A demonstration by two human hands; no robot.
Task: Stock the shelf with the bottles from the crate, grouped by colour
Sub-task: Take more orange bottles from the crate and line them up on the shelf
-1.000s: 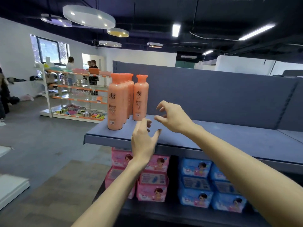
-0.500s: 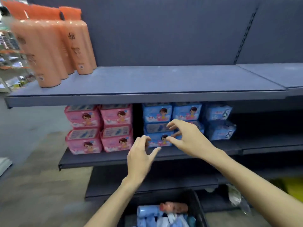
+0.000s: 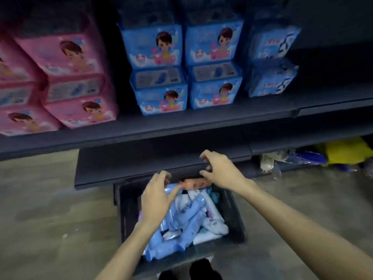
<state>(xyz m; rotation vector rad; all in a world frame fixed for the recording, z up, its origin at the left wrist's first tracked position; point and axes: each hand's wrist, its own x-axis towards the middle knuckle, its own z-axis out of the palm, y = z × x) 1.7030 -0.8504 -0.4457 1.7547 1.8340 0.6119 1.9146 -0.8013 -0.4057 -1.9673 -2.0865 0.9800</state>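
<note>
A black crate [image 3: 234, 215] stands on the floor below me, filled with several light-blue bottles [image 3: 189, 219] and white ones lying in a heap. One orange bottle [image 3: 194, 183] lies across the far end of the heap. My left hand [image 3: 156, 199] hovers over the crate's left side, fingers loosely curved, holding nothing. My right hand [image 3: 220, 171] hangs just above the orange bottle's right end, fingers curved, apart from it. The top shelf with the orange bottles is out of view.
Pink packs [image 3: 66, 81] and blue packs [image 3: 181, 69] fill the shelf [image 3: 181, 126] above the crate. A lower dark shelf [image 3: 129, 164] juts out right behind the crate. Yellow and blue bags [image 3: 343, 150] lie under the shelving at right.
My view has dropped from the top shelf to the crate. Both hands came down from the shelf and now hover over the bottles in the crate.
</note>
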